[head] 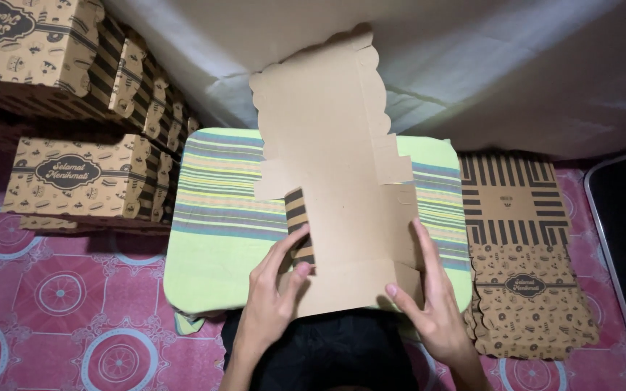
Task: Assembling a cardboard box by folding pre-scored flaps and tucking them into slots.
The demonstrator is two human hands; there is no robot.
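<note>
A flat, unfolded cardboard box blank (pixel 342 166) lies plain side up on a small counter covered with a green striped cloth (pixel 211 217), its long axis running straight away from the person, from the near edge by the lap out to the scalloped far end that overhangs the counter toward the white sheet (pixel 508 65) behind. Both hands work the near end, so the blank stretches forward from them. The left hand (pixel 273 293) holds a side flap (pixel 300 232) on the blank's left edge, thumb and fingers pinched on it, and the flap is turned up enough to show its brown-and-black striped printed face. The right hand (pixel 429 304) lies open and flat, fingers spread along the blank's right edge beside the near panel, pressing rather than clasping anything. The two hands sit about level, one at each side of the near panel, neither clearly closer to the fold lines. To the right of the counter a stack of flat printed blanks (pixel 523 261) lies on the pink patterned floor mat (pixel 67 289), just beside the right hand. To the left, well apart from the hands, stand piles of folded boxes (pixel 74 177) with more stacked behind them.
</note>
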